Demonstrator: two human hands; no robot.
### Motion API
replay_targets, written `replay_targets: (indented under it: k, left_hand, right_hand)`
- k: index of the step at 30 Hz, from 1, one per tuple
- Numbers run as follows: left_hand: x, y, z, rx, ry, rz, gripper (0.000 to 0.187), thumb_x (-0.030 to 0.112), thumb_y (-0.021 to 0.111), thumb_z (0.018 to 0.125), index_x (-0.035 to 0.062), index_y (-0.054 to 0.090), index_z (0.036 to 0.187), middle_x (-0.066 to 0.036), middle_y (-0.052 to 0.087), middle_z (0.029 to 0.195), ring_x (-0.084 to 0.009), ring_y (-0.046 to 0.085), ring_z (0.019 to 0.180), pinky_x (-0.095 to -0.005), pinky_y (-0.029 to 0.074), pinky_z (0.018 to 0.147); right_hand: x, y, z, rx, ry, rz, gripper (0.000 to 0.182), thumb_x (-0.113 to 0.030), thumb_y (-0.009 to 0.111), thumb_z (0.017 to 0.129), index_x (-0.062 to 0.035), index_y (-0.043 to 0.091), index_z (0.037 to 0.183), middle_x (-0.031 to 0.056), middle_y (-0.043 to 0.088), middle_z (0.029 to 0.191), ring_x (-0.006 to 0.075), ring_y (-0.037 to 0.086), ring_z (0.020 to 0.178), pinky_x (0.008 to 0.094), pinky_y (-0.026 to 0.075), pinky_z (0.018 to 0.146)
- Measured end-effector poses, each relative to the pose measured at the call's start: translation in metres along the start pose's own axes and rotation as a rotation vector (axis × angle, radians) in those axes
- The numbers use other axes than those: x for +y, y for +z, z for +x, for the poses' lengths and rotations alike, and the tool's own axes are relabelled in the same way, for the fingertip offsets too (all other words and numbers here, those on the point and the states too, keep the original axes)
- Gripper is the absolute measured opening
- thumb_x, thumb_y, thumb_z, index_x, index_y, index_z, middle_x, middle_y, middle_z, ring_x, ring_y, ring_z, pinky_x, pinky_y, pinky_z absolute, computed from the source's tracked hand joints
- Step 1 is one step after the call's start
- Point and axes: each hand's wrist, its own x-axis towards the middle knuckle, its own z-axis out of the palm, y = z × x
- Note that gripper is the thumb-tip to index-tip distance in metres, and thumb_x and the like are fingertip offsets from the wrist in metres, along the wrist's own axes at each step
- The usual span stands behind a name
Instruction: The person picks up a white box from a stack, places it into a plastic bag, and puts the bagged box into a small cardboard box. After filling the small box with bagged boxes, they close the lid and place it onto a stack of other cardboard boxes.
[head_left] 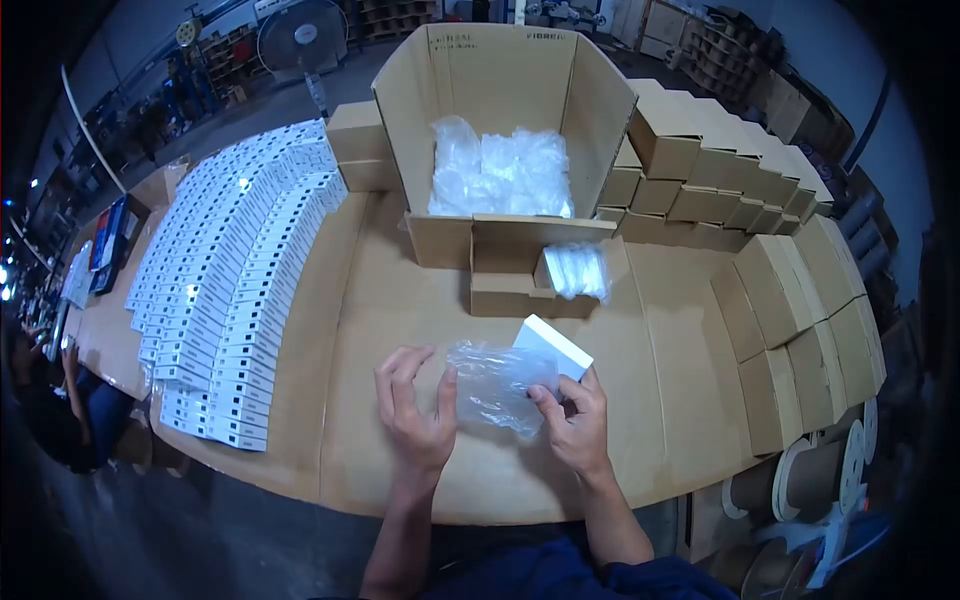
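Note:
Over the middle of the cardboard-covered table, my right hand point(578, 420) pinches a clear plastic bag point(490, 385) between thumb and fingers. It also holds a white box point(555, 345), tilted behind the bag. My left hand point(415, 400) is raised at the bag's left edge, its fingers apart and curved, holding nothing. Beyond the hands, a small open carton point(500, 290) holds bagged white boxes point(577, 270) at its right side. A large open carton point(500, 75) behind it contains a heap of clear plastic bags point(500, 170).
Stacked white boxes point(235, 270) in long rows cover the table's left side. Brown cartons point(700, 160) are piled at the back right, and more point(800, 330) at the right edge. A person point(65, 400) sits at far left. Spools point(800, 475) are at lower right.

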Motion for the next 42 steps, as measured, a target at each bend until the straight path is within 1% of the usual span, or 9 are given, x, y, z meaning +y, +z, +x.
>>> replay_targets:
  k: [4,10,17,23,25,30,33,38,42]
  left_hand:
    - [0.020,-0.022,-0.004,-0.177,0.213,-0.037,0.032,0.000,0.084,0.075,0.0033,0.070,0.104,-0.012,0.067,0.099,-0.0305,0.064,0.096,-0.0411,0.051,0.083]
    - [0.033,-0.019,-0.004,-0.386,0.233,-0.071,0.031,0.003,0.085,0.077,0.0027,0.069,0.103,-0.009,0.068,0.090,-0.0271,0.066,0.088,-0.0414,0.053,0.079]
    - [0.031,-0.017,-0.022,-0.537,0.031,-0.232,0.017,0.004,0.079,0.086,0.0006,0.066,0.096,-0.013,0.065,0.087,-0.0305,0.066,0.078,-0.0392,0.053,0.070]
    - [0.025,-0.010,-0.017,-0.610,-0.180,-0.269,0.012,0.007,0.065,0.098,-0.0010,0.062,0.090,-0.016,0.064,0.081,-0.0296,0.063,0.074,-0.0383,0.051,0.070]
    - [0.014,-0.006,-0.022,-0.579,-0.322,-0.348,0.016,0.014,0.065,0.101,-0.0004,0.061,0.097,-0.013,0.066,0.086,-0.0259,0.065,0.082,-0.0376,0.051,0.089]
    - [0.002,0.016,-0.040,-0.157,-0.361,-0.915,0.070,0.022,0.084,0.088,0.0021,0.042,0.141,-0.018,0.056,0.131,-0.0260,0.059,0.122,-0.0420,0.040,0.116]
    - [0.008,-0.004,-0.055,-0.529,-0.729,-1.107,0.107,0.018,0.094,0.076,0.0026,0.021,0.153,-0.020,0.042,0.147,-0.0265,0.047,0.137,-0.0414,0.040,0.116]
    - [0.018,0.005,-0.075,-0.509,-0.752,-0.825,0.064,0.004,0.088,0.080,-0.0023,0.052,0.133,-0.011,0.067,0.120,-0.0186,0.066,0.111,-0.0338,0.054,0.098]
    - [0.010,0.002,-0.076,-0.563,-0.617,-0.643,0.056,0.008,0.088,0.080,-0.0005,0.057,0.126,-0.012,0.073,0.111,-0.0184,0.071,0.105,-0.0338,0.056,0.094]
  right_hand:
    - [0.001,-0.004,-0.025,-0.034,-0.002,-0.041,0.019,-0.011,0.082,0.086,0.0058,0.074,0.091,0.0222,0.062,0.115,0.0327,0.065,0.098,0.0380,0.052,0.084]
    - [-0.003,-0.009,-0.039,-0.036,-0.072,-0.089,0.018,-0.009,0.082,0.086,0.0059,0.074,0.093,0.0242,0.063,0.120,0.0353,0.066,0.104,0.0393,0.053,0.089]
    - [0.001,-0.012,-0.048,0.025,-0.033,-0.070,0.016,-0.011,0.080,0.089,0.0039,0.074,0.090,0.0173,0.061,0.104,0.0271,0.062,0.090,0.0359,0.050,0.078]
    - [0.006,-0.024,-0.054,-0.129,0.004,-0.075,0.019,-0.011,0.081,0.088,0.0058,0.073,0.091,0.0197,0.062,0.106,0.0295,0.064,0.095,0.0373,0.052,0.082]
    - [0.012,-0.023,-0.057,-0.132,-0.015,-0.073,0.018,-0.011,0.080,0.088,0.0058,0.073,0.091,0.0190,0.062,0.105,0.0286,0.064,0.093,0.0367,0.051,0.081]
    - [0.012,-0.018,-0.067,-0.072,0.161,-0.068,0.018,-0.009,0.079,0.088,0.0074,0.072,0.092,0.0253,0.061,0.126,0.0352,0.066,0.105,0.0396,0.053,0.089]
    - [0.017,-0.014,-0.067,0.030,0.086,-0.090,0.018,-0.009,0.080,0.088,0.0073,0.071,0.090,0.0252,0.061,0.125,0.0348,0.065,0.104,0.0398,0.052,0.088]
    - [0.025,-0.013,-0.067,-0.014,0.018,-0.003,0.013,-0.005,0.076,0.090,0.0052,0.073,0.097,0.0220,0.061,0.126,0.0326,0.063,0.112,0.0385,0.050,0.094]
    - [0.032,-0.044,-0.049,0.033,-0.042,0.069,0.029,0.002,0.069,0.092,0.0032,0.068,0.121,0.0174,0.059,0.127,0.0261,0.060,0.117,0.0367,0.048,0.100]
